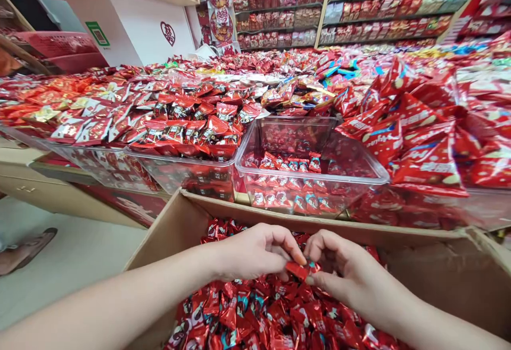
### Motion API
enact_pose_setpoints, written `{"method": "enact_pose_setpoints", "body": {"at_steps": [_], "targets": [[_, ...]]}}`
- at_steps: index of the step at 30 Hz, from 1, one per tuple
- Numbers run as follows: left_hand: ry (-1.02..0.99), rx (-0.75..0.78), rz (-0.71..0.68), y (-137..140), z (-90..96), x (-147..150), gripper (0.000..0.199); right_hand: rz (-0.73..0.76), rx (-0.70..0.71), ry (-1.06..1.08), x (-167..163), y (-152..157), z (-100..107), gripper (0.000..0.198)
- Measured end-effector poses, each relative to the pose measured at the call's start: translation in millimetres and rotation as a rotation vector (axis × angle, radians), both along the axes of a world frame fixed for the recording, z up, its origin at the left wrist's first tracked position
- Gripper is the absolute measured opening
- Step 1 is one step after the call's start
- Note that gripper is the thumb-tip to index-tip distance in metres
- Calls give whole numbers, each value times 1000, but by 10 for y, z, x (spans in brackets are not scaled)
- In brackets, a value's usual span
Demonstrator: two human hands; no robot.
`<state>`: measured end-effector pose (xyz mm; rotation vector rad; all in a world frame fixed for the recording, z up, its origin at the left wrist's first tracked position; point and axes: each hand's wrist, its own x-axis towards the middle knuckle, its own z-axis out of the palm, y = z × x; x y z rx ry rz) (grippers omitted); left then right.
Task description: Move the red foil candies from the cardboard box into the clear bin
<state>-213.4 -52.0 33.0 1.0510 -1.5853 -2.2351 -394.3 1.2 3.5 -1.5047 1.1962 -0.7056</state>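
Over an open cardboard box, my left hand and my right hand meet fingertip to fingertip. Between them is one small red wrapped candy, pinched by the thumb and fingers of both hands. Beneath lies a deep heap of the same red candies, some showing turquoise or pinkish patches. Just beyond the box stands a clear plastic bin with a low layer of similar candies near its front.
Left of that bin, another clear bin is piled with red-and-black packets. Large red triangular packets heap up at right. Behind are a white box and stocked shelves. Someone's sandalled foot is on the floor at left.
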Motion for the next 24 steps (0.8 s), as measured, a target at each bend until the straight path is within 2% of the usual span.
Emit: {"method": "enact_pose_setpoints", "body": {"at_steps": [2, 4, 7, 9, 11, 14, 16, 19, 21, 24], "targets": [[31, 173, 36, 13, 62, -5, 24, -1, -236, 133, -36, -7, 29, 13], [48, 259, 62, 36, 91, -16, 28, 18, -429, 190, -54, -13, 55, 15], [29, 140, 108, 74, 62, -36, 38, 41, -519, 161, -40, -7, 70, 15], [0, 49, 161, 92, 22, -47, 45, 1, -463, 123, -17, 7, 71, 11], [-36, -1, 203, 105, -13, -57, 45, -48, -307, 34, 7, 14, 78, 5], [-67, -43, 225, 124, -46, -67, 43, -56, -60, -135, 38, 6, 100, 16], [-72, -60, 212, 137, -60, -67, 44, -44, -14, -165, 53, -6, 103, 19], [-100, -33, 137, 144, -67, -55, 50, -42, -50, -73, 53, -9, 90, 19], [-119, -2, 102, 142, -63, -47, 52, -26, -186, 45, 39, 7, 86, 14], [-125, 20, 153, 143, -46, -45, 50, 69, -565, 276, 20, 52, 96, 8]]}}
